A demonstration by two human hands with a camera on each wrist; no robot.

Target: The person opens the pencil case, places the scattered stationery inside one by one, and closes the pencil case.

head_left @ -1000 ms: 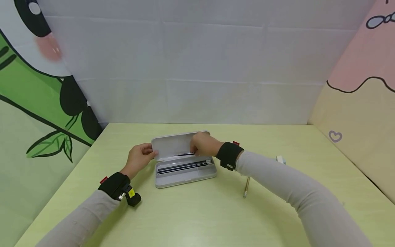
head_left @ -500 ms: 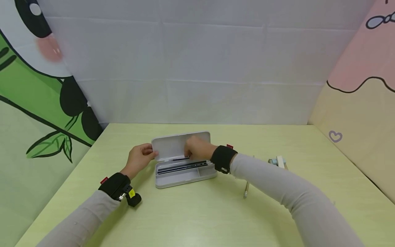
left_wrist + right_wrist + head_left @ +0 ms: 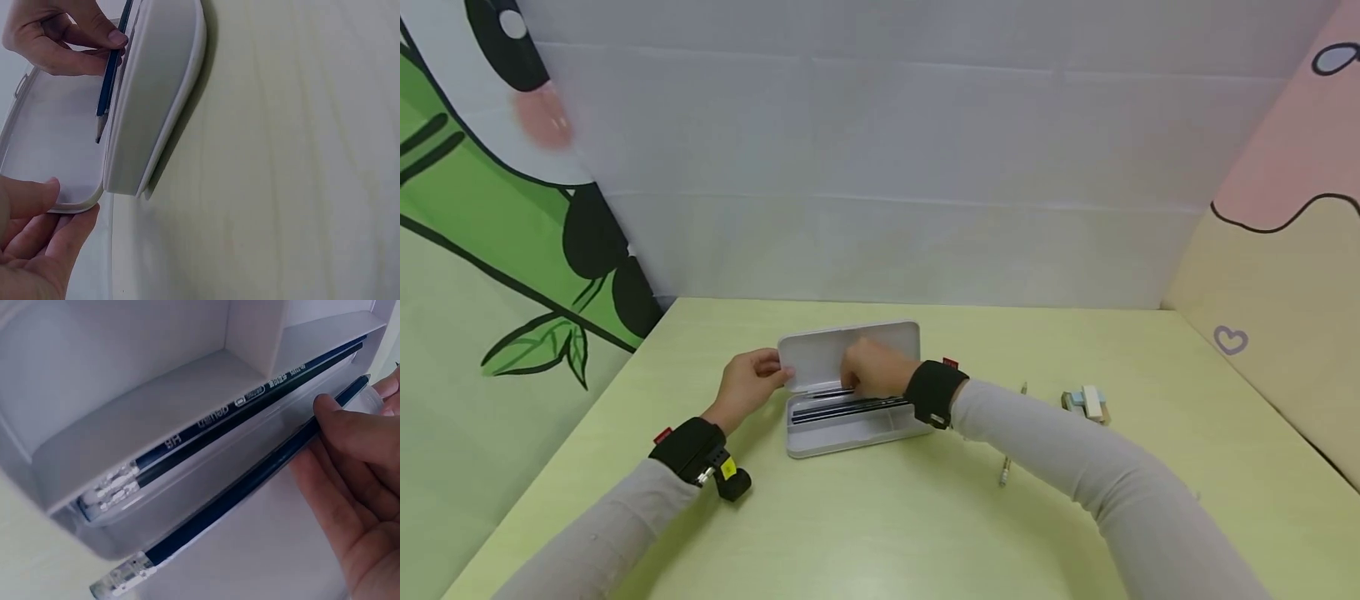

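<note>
A white pencil case [image 3: 820, 446] stands on the table with its lid [image 3: 812, 358] raised. My left hand [image 3: 747, 387] pinches the lid's left corner between thumb and fingers. Inside the lid area, my right hand [image 3: 876, 369] pinches a dark blue pencil [image 3: 237, 494] between thumb and fingers. In the right wrist view this pencil lies slanted along the case's edge, its eraser end toward the lower left. Two similar pencils [image 3: 250, 403] lie side by side in the case's long compartment. The left wrist view shows the held pencil's sharpened tip [image 3: 100, 128] close to the hinge side.
Right of the case, a light-coloured pencil [image 3: 1004, 473] lies on the table [image 3: 880, 533], partly behind the right sleeve. Farther right is a small white block [image 3: 1092, 402] beside a light blue piece. A white sheet [image 3: 880, 167] hangs behind the table.
My right hand has moved left and slightly down with the pencil, along the hinge. The small items at right have come out from behind the sleeve. The left hand keeps its hold.
</note>
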